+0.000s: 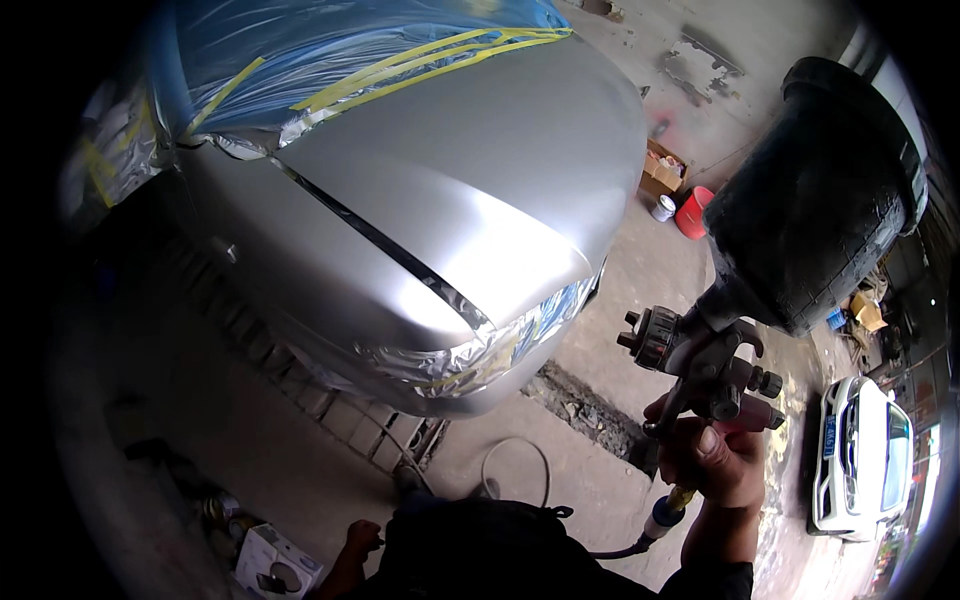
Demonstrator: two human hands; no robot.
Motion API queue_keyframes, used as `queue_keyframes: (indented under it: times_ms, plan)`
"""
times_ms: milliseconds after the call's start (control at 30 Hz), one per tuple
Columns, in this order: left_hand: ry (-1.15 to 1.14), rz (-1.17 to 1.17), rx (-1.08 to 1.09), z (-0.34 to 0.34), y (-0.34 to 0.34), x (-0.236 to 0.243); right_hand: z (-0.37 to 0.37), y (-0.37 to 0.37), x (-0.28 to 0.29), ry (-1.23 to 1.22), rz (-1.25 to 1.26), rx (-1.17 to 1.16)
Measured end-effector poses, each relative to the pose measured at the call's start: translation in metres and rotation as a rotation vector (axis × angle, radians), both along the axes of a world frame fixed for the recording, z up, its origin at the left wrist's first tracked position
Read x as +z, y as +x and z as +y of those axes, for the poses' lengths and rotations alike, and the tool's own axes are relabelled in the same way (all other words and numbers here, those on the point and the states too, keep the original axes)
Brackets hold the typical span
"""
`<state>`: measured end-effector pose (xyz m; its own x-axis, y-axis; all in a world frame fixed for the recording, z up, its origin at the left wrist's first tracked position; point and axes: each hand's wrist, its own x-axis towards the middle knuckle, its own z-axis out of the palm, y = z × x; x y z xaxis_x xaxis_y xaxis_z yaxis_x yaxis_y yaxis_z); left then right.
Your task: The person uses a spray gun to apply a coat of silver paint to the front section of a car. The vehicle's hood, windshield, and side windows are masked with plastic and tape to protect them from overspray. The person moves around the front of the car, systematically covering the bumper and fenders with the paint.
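The right hand [722, 462] is gripping the handle of a spray gun [700, 365], fingers wrapped tight around it and one finger lying over the trigger. The gun is sitting at the right of the view, its nozzle pointing left toward a silver car [430, 210] but staying well apart from it. A big black cup [815, 195] is standing on top of the gun, tilting up and to the right. A hose [640, 535] is running from the base of the handle down toward the person's dark clothing. The left hand [360, 538] is hanging low by the person's side, loosely curled; whether it is holding anything cannot be told. The car's hood is showing bare silver, while blue plastic sheeting [330, 40] with yellow tape [420, 65] is covering the windshield and foil [500, 350] is wrapping the headlight. A red bucket [692, 212] is standing on the concrete floor [590, 480] beyond the car, and a white car [860, 455] is parked at the far right.
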<state>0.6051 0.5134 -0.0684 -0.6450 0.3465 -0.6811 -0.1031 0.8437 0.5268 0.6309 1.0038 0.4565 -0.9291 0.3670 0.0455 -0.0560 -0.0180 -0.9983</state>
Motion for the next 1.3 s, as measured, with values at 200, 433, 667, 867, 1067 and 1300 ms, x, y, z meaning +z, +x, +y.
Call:
queue_keyframes:
  times_ms: [200, 433, 667, 867, 1067, 1300]
  plan:
    - [0.194, -0.132, 0.296, 0.023, 0.003, -0.008, 0.018, 0.032, -0.003, 0.017, -0.107, -0.270]
    - [0.228, -0.074, 0.276, 0.019, -0.002, 0.000, 0.014, 0.024, 0.009, 0.032, -0.161, -0.351]
    - [0.176, -0.104, 0.226, 0.010, -0.004, -0.012, -0.036, -0.017, 0.022, 0.052, -0.057, -0.240]
    - [-0.270, 0.139, -0.584, -0.014, 0.000, -0.011, -0.058, -0.048, 0.031, -0.091, 0.011, -0.028]
    - [-0.067, -0.011, -0.184, -0.009, 0.004, 0.000, -0.036, -0.008, 0.011, -0.051, -0.020, -0.175]
    - [0.122, 0.031, 0.000, 0.001, 0.002, -0.007, 0.031, 0.101, -0.046, -0.077, -0.168, -0.385]
